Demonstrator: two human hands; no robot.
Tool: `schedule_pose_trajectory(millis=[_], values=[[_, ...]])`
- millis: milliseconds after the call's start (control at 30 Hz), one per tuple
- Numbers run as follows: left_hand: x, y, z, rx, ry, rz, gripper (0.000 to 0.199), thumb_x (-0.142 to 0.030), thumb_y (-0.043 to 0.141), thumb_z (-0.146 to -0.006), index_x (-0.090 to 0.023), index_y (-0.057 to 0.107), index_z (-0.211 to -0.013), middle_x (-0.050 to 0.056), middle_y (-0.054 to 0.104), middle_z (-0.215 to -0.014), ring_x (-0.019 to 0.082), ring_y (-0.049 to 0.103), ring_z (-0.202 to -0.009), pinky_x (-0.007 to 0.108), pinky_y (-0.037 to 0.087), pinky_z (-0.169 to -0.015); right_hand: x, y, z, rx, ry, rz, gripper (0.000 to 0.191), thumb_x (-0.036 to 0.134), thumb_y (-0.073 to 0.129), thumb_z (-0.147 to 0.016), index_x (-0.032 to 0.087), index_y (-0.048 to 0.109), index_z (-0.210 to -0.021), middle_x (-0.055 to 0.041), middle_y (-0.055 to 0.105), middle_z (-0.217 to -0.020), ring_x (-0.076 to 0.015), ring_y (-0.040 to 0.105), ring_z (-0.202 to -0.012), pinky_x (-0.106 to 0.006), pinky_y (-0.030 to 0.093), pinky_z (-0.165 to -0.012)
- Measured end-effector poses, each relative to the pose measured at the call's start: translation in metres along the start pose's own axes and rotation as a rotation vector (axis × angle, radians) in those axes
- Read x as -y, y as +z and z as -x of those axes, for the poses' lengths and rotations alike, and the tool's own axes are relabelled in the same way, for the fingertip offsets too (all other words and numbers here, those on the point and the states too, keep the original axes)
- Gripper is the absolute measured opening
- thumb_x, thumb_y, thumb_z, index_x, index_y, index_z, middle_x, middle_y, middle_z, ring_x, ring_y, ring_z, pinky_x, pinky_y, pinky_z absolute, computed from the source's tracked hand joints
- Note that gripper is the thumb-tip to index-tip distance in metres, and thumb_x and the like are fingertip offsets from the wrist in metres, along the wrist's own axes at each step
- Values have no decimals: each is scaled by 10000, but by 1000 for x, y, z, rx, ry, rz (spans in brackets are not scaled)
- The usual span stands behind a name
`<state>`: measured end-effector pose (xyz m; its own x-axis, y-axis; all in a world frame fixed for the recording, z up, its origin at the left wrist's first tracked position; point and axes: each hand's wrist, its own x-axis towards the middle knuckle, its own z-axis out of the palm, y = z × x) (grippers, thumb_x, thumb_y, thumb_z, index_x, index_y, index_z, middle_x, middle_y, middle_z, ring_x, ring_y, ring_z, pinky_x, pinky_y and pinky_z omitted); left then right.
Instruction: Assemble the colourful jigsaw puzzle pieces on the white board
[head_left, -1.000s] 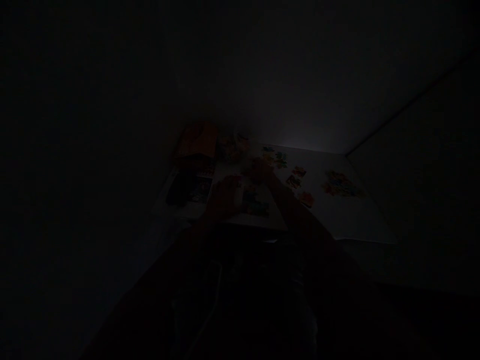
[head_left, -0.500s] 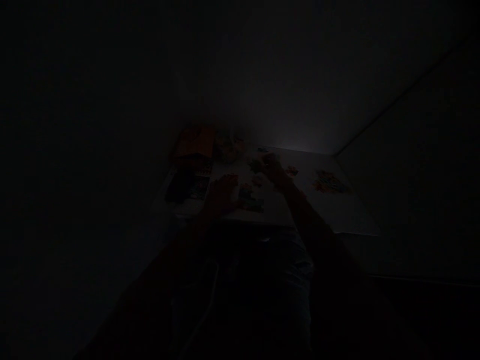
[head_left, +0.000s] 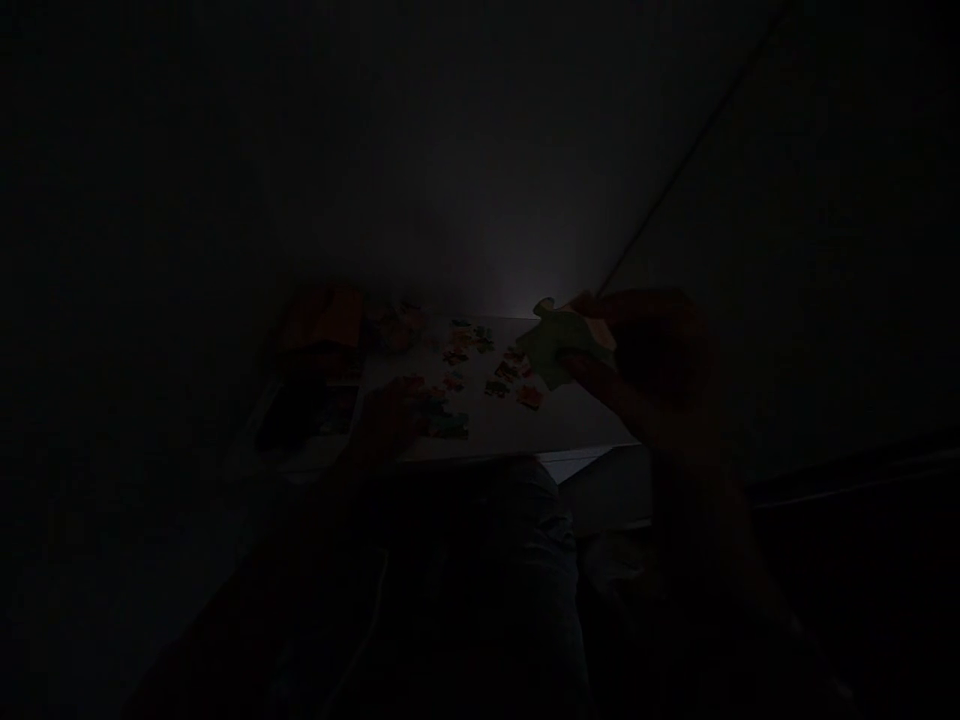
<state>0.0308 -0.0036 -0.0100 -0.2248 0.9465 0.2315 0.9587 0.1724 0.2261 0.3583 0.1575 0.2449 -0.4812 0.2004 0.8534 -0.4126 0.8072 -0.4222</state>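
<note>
The scene is very dark. Raised off the table toward the camera, a green puzzle piece (head_left: 551, 345) with a pale patch at one side is pinched between the thumb and fingers of my right hand (head_left: 652, 360). My left hand (head_left: 384, 420) lies low on the table, its dim fingers stretched out beside a joined patch of puzzle pieces (head_left: 448, 425). Several loose puzzle pieces (head_left: 496, 388) are spread over the white tabletop (head_left: 487, 440) between both hands.
An orange bag or box (head_left: 321, 320) stands at the back left, beside a pale, unclear bundle (head_left: 397, 325). In front of it lies a dark printed sheet or box (head_left: 307, 412). Behind the table rises a wall (head_left: 480, 200). My legs (head_left: 525, 540) are below the front edge.
My right hand has come up from the back of the table toward the camera, gripping the green puzzle piece. My left hand stays by the joined pieces. The view has shifted.
</note>
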Motion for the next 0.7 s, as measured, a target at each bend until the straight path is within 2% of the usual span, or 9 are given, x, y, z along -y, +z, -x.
schedule_pose_trajectory(millis=[67, 133, 267, 300, 367, 467, 533, 633, 700], values=[[0, -1, -1, 11, -2, -18, 634, -423, 686, -1199, -443, 706, -1832, 82, 566, -2007, 436, 542, -1832, 735, 530, -1404, 1, -8, 0, 15, 55, 9, 495, 486, 1073, -1067, 433, 828, -1494, -40, 865, -1464, -339, 866, -1394, -583, 790, -1229], [1, -1, -2, 13, -10, -21, 644, -445, 664, -1199, -429, 701, -1842, 80, 542, -2025, 446, 542, -1839, 734, 539, -1404, 4, -14, 0, 20, 82, -5, 588, 520, 1110, -1024, 466, 819, -1532, -43, 851, -1520, -386, 828, -1499, -651, 745, -1315], [2, -1, -3, 15, -13, 27, 733, -473, 728, -1135, -492, 665, -1865, 52, 555, -2016, 459, 529, -1852, 731, 514, -1435, 14, -22, -1, 52, 42, 3, 647, 513, 1110, -1018, 500, 809, -1590, -20, 847, -1572, -387, 834, -1504, -685, 739, -1320], [1, -2, -3, 28, -18, 28, 757, -476, 737, -1128, -480, 647, -1879, 65, 551, -2017, 464, 525, -1852, 736, 505, -1437, 14, -25, -1, 53, 59, 17, 623, 530, 1093, -1034, 503, 813, -1589, -20, 846, -1579, -385, 831, -1510, -673, 742, -1317], [-2, -5, -3, 56, -31, 15, 775, -473, 721, -1152, -379, 605, -1912, 127, 520, -2034, 468, 507, -1858, 735, 481, -1443, 3, -32, -1, 49, 124, 46, 616, 581, 1070, -1047, 503, 807, -1599, -25, 831, -1610, -396, 804, -1555, -662, 744, -1313], [-6, -10, -2, 89, -12, 16, 743, -454, 719, -1207, -216, 585, -1898, 197, 466, -2055, 427, 445, -1884, 657, 420, -1485, -51, -40, 10, 55, 249, 112, 754, 646, 1061, -1030, 467, 749, -1693, -51, 791, -1659, -416, 776, -1579, -652, 775, -1249], [-8, -12, -1, 100, -5, 19, 713, -445, 748, -1216, -224, 601, -1878, 177, 465, -2059, 388, 417, -1893, 605, 393, -1503, -106, -37, 29, 80, 371, 164, 797, 689, 1020, -1042, 429, 730, -1737, -93, 780, -1658, -414, 800, -1528, -599, 803, -1181], [-8, -12, 0, 101, -24, 5, 700, -427, 761, -1219, -233, 612, -1875, 180, 463, -2060, 402, 414, -1894, 632, 393, -1501, -190, -15, 67, 117, 586, 161, 695, 731, 948, -1053, 387, 803, -1639, -126, 779, -1657, -403, 844, -1432, -623, 784, -1188], [-7, -10, 1, 108, -51, 1, 699, -441, 783, -1202, -248, 640, -1858, 192, 470, -2053, 428, 440, -1886, 667, 414, -1495, -231, 8, 91, 173, 699, 134, 682, 730, 947, -1027, 344, 841, -1579, -156, 770, -1676, -417, 827, -1468, -661, 736, -1260]])
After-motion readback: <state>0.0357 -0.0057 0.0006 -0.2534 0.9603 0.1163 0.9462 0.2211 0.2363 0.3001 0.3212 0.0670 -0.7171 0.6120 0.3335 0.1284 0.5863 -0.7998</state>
